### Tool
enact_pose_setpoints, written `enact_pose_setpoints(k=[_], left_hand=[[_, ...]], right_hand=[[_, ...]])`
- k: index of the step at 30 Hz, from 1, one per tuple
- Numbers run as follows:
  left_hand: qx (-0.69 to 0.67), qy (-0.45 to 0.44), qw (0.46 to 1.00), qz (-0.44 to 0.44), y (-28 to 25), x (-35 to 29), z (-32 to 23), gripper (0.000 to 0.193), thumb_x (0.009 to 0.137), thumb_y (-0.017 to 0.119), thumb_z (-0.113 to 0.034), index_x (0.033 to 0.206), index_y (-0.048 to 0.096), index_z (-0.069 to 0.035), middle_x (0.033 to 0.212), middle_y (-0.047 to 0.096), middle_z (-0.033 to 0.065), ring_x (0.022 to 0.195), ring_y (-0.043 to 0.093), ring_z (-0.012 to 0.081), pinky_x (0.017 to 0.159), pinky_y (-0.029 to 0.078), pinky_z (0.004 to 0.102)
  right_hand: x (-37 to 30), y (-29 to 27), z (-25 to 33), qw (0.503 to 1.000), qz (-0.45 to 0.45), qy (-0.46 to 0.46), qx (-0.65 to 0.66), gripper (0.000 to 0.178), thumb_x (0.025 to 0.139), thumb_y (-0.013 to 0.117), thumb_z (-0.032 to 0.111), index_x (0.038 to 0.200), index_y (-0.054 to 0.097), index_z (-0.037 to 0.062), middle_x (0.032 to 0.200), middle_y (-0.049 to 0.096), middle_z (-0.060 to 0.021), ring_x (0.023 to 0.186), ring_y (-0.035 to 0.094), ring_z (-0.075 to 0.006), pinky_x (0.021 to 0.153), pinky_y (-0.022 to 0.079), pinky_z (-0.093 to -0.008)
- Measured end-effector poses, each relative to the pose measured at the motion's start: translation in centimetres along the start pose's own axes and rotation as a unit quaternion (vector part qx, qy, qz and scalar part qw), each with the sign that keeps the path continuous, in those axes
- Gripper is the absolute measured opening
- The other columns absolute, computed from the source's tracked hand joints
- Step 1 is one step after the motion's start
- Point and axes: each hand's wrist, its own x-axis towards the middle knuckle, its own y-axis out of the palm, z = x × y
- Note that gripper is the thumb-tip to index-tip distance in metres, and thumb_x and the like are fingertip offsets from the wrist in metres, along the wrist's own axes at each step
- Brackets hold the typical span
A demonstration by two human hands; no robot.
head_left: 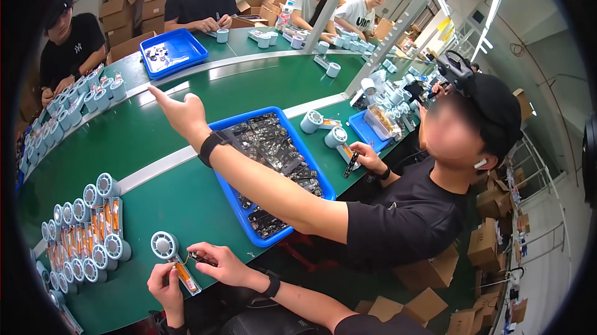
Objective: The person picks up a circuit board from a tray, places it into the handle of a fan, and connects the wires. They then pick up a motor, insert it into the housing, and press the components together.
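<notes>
Head view: I've got the pale-blue fan (164, 245) on the green worktop (155, 201), left of the blue tray (238, 211), its long axis slanting nearward between my hands. Left hand (165, 286) sits nearer, fingertips pinched, seemingly on thin wire (184, 264); right hand (229, 266) grips a dark circuit board (202, 259). Smooth plastic, round grille, orange strip along the handle (188, 280).
</notes>
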Motion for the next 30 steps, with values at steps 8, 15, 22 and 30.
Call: enact_pose_setpoints(k=[8,15,22,30], left_hand=[[0.090,0.006,0.995,0.039,-0.3,1.1,-3.0,0.005,0.086,0.071,-0.006,0.091,0.074,-0.005,0.082,0.072,0.0103,0.071,0.069,0.0207,0.064,0.054,0.0323],[0.019,-0.039,0.997,0.058,-1.3,0.5,-1.8,0.009,0.087,0.074,-0.005,0.096,0.073,-0.002,0.084,0.072,0.0065,0.065,0.065,0.0093,0.058,0.050,0.0228],[0.005,-0.005,0.999,0.036,-0.5,0.9,-1.2,0.010,0.088,0.073,-0.005,0.097,0.073,-0.002,0.079,0.070,0.0044,0.058,0.059,0.0063,0.053,0.046,0.0217],[0.005,0.005,1.000,0.029,-1.0,0.3,-1.1,0.011,0.088,0.073,-0.005,0.098,0.071,-0.001,0.082,0.069,0.0060,0.060,0.061,0.0088,0.054,0.047,0.0229]], right_hand=[[-0.2,-0.3,-0.9,0.999,0.013,0.018,-0.026,0.041,0.092,0.067,0.004,0.132,0.059,0.0044,0.105,0.069,-0.0060,0.091,0.065,-0.0113,0.082,0.055,-0.0288],[-0.4,0.8,-0.1,0.995,0.005,0.048,0.092,0.037,0.090,0.064,-0.006,0.126,0.059,-0.0023,0.100,0.066,-0.0067,0.089,0.067,-0.0120,0.079,0.058,-0.0274],[-0.1,0.6,0.0,0.995,0.004,0.042,0.089,0.037,0.089,0.061,-0.005,0.126,0.057,-0.0033,0.097,0.064,-0.0083,0.081,0.066,-0.0133,0.074,0.056,-0.0261],[-0.4,1.1,0.0,0.995,0.007,0.043,0.089,0.037,0.089,0.062,-0.005,0.126,0.058,-0.0032,0.098,0.065,-0.0080,0.083,0.066,-0.0133,0.076,0.057,-0.0266]])
